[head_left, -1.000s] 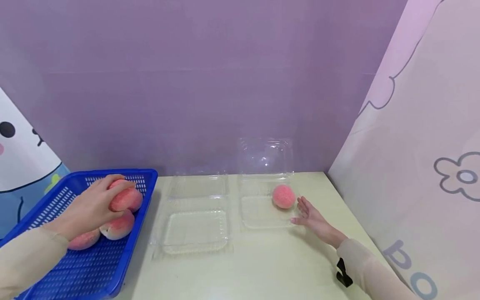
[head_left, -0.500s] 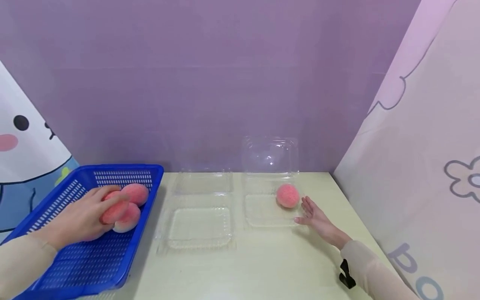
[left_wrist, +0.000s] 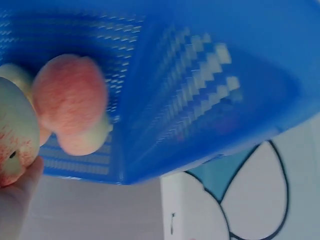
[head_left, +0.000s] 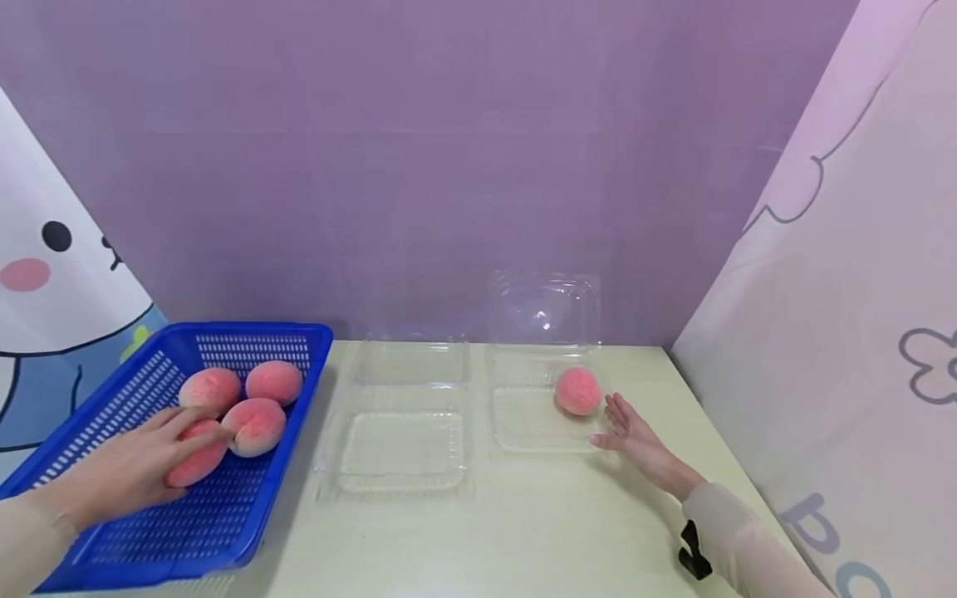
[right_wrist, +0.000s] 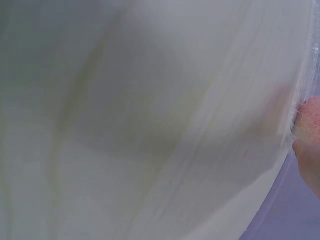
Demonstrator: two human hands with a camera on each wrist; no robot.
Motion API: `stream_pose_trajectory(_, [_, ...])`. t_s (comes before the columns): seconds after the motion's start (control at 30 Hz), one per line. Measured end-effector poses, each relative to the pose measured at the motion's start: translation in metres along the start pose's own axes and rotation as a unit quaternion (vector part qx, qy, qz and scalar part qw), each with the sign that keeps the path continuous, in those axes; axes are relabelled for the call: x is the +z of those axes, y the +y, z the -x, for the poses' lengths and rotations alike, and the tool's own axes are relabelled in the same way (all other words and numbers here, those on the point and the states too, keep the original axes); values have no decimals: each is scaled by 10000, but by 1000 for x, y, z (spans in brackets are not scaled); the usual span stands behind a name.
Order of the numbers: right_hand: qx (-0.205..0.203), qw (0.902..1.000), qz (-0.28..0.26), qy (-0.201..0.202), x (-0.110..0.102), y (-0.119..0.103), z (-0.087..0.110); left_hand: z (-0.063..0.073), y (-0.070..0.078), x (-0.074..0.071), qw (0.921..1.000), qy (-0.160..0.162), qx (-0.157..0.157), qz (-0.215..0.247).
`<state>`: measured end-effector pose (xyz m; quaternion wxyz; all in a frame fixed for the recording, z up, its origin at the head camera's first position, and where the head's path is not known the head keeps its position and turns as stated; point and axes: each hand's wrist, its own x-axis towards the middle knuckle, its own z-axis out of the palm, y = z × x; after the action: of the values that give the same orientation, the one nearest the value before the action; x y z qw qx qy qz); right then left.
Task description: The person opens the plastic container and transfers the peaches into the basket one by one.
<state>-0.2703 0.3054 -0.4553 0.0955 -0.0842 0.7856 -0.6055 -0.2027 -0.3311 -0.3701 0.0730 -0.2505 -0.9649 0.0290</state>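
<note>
My left hand (head_left: 130, 465) reaches into the blue plastic basket (head_left: 257, 507) and grips a pink peach (head_left: 196, 453), its fingers curled over the top. In the left wrist view that peach (left_wrist: 17, 132) is close to the camera, a fingertip against its pale underside. Three more peaches lie just beyond it: one at the back left (head_left: 211, 389), another at the back right (head_left: 275, 382), a third in front (head_left: 254, 426). My right hand (head_left: 635, 440) holds nothing, its fingers extended beside a single peach (head_left: 578, 391) in the right-hand clear clamshell box (head_left: 523, 419).
A second clear clamshell box (head_left: 404, 448) lies with its lid back, between the basket and the right-hand box. The right box's lid (head_left: 546, 307) stands upright against the purple backdrop (head_left: 449, 166). Pale tabletop (head_left: 449, 548) stretches in front. A printed panel (head_left: 845, 332) rises at the right.
My left hand has come off the peach at the back right and shifted nearer and leftward, now on another peach. The right hand stays beside its peach. The view has swung slightly left.
</note>
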Motion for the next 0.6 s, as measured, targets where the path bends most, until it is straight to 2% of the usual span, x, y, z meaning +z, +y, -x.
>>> stream_pose_trajectory(0.1, [-16, 10000, 59, 6, -1, -3, -1, 5, -4, 5, 9995, -299, -86, -20])
stream_pose_trajectory(0.3, [48, 10000, 35, 41, -2, -4, -1, 12, -10, 12, 9992, -405, 29, 24])
stream_pose_trajectory(0.43, [75, 10000, 9, 19, 0, -3, 0, 17, -12, 18, 9976, -658, -15, 192])
stream_pose_trajectory(0.6, [108, 9999, 74, -15, 2, -4, 1, 24, -16, 22, 9969, -780, 13, 89])
